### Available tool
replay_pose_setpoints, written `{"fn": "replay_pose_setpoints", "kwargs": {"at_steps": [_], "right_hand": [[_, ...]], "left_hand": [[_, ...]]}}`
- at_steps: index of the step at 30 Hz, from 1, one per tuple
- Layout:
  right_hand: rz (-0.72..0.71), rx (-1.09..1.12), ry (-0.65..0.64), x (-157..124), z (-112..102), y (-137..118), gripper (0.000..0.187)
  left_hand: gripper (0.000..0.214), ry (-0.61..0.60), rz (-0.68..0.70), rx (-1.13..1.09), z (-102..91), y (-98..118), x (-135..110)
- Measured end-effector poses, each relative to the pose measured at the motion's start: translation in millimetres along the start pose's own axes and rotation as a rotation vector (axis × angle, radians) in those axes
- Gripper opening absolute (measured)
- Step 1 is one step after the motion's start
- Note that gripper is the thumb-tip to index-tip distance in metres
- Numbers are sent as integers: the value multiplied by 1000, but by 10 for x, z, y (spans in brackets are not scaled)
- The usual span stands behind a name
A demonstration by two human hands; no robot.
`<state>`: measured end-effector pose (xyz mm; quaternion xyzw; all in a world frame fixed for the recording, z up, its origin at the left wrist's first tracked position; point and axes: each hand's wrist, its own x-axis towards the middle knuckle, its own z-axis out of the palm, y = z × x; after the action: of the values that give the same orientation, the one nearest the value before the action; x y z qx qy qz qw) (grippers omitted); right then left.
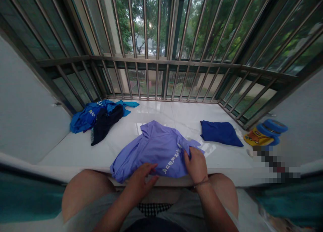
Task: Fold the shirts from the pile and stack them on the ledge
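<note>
A lavender-blue shirt [153, 151] with white printed characters lies bunched and partly folded on the white tiled sill [161, 114], near its front edge. My right hand [196, 164] grips the shirt's right side, its fingers closed on the cloth. My left hand [141, 180] rests at the shirt's lower edge with fingers apart, holding nothing. A thin cord circles my right wrist. The part of the shirt under my hands is hidden.
At the sill's left lies a crumpled bright blue garment [89, 116] beneath a dark navy cloth [107, 122]. To the right sit a folded dark blue cloth [220, 132], a yellow printed pouch [257, 138] and round blue containers [272, 129]. Metal window bars [158, 30] stand behind the sill.
</note>
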<state>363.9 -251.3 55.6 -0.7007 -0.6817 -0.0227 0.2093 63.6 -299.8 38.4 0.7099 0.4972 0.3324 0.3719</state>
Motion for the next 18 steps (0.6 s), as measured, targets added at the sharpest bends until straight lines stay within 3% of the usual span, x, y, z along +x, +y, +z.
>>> {"fn": "replay_pose_setpoints", "kwargs": {"at_steps": [3,5,7,9,11,14,16,18], "right_hand": [[-307,264,-14,-411,31,-571,19],[-471,371,-75,-657,18,-899,22],[-578,445,-126,-815,-51,-1078,27],[-651,521,-170,-869,-171,-1084,26],[-639,596,-174,-828,-294,-967,23],[-448,632,-91,-633,-353,-745,24],[-348,606,-46,-466,-269,-662,28],[-334,594,-38,-319,-114,-655,48]], "left_hand": [[67,-105,-153,-557,322,271,-21],[74,-42,-304,-823,430,351,-2],[70,107,-451,-856,414,351,22],[60,248,-549,-745,284,298,29],[53,291,-587,-595,80,228,-5],[57,137,-461,-418,-255,139,-152],[67,8,-340,-360,-448,109,-295],[77,-78,-277,-355,-614,131,-435]]}}
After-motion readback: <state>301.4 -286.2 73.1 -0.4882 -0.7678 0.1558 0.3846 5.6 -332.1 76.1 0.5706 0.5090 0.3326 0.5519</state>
